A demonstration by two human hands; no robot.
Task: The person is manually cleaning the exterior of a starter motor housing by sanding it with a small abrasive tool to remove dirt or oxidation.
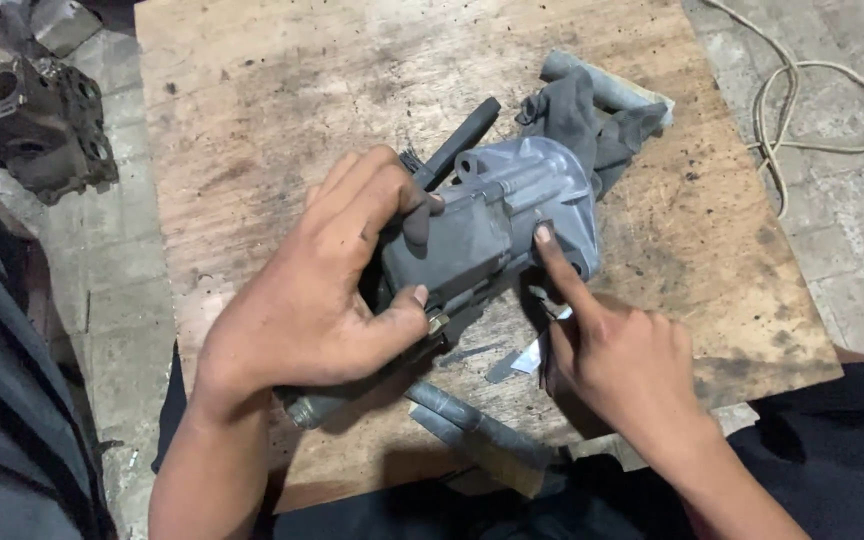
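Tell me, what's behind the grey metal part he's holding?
Behind the grey metal part lies a dark rag with a grey pipe poking out. The rag covers the pipe's middle.

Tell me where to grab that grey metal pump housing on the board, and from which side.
Grip the grey pump housing around its blocky near-left end, coming from the left, probably best. The left hand already wraps it there, thumb under and fingers over. The right end is wider and rounded, backed by a dark rag; the right hand only points at it.

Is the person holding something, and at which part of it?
The left hand grips the grey metal part around its near end, thumb underneath. The right hand only touches its side with the forefinger.
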